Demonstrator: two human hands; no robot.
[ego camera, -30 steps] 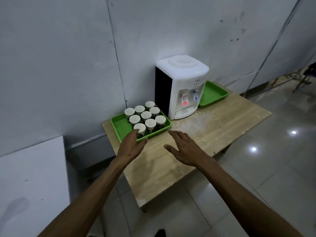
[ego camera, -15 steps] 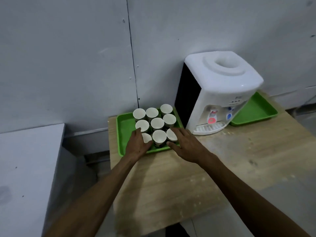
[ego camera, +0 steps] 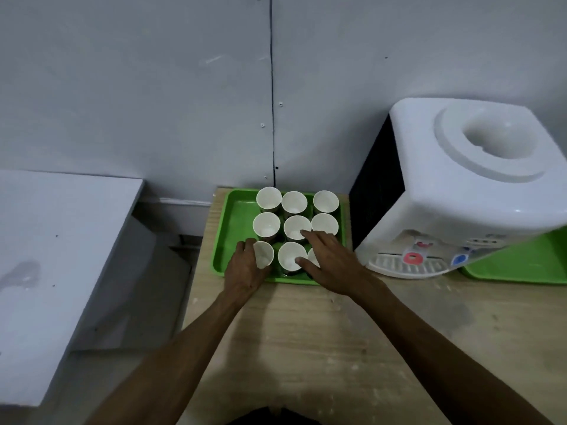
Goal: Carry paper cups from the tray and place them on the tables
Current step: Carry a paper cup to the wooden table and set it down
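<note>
A green tray [ego camera: 235, 216] at the back left of the wooden table [ego camera: 306, 348] holds several white paper cups in rows. My left hand [ego camera: 245, 273] grips the front-left cup [ego camera: 264, 254], which leans slightly toward the hand. My right hand [ego camera: 333, 265] is wrapped around the front-right cup [ego camera: 313, 257], hiding most of it, with its thumb beside the front-middle cup [ego camera: 290, 256]. The two back rows of cups stand upright and untouched.
A white water dispenser [ego camera: 460, 194] stands right of the tray, close to my right hand. Another green tray [ego camera: 521, 268] lies behind and to the right of it. A grey wall rises just behind the table. A lower white surface [ego camera: 61, 240] sits to the left, across a gap.
I have stepped closer and the view has tilted down. Both hands moved from the table's middle onto the tray's front row and closed on the two corner cups.
</note>
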